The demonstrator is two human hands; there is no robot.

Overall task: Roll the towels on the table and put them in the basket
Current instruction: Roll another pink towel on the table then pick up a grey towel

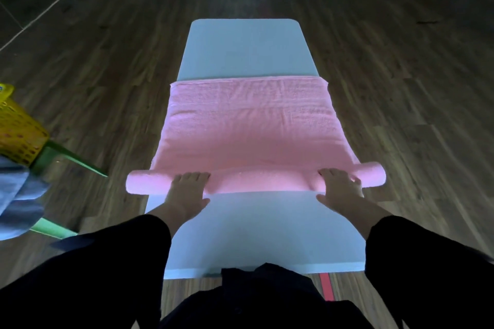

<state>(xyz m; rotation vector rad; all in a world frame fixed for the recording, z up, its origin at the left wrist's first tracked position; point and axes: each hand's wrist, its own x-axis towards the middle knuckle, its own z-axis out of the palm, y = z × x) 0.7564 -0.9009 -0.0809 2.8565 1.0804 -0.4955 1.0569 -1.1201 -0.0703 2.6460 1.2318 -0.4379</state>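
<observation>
A pink towel (251, 120) lies spread across the middle of the narrow white table (246, 45). Its near edge is wound into a thin roll that sticks out past both table sides. My left hand (187, 192) rests flat on the left part of the roll, fingers straight and pointing away from me. My right hand (339, 187) presses the right part of the roll in the same way. The yellow basket (18, 128) stands at the left edge of the view, partly cut off.
The basket sits on a green stand (69, 155) to the left of the table. A light blue cloth (16, 195) lies beside it at the left edge. Dark wood flooring surrounds the table. A red strip (327, 287) marks the floor near my feet.
</observation>
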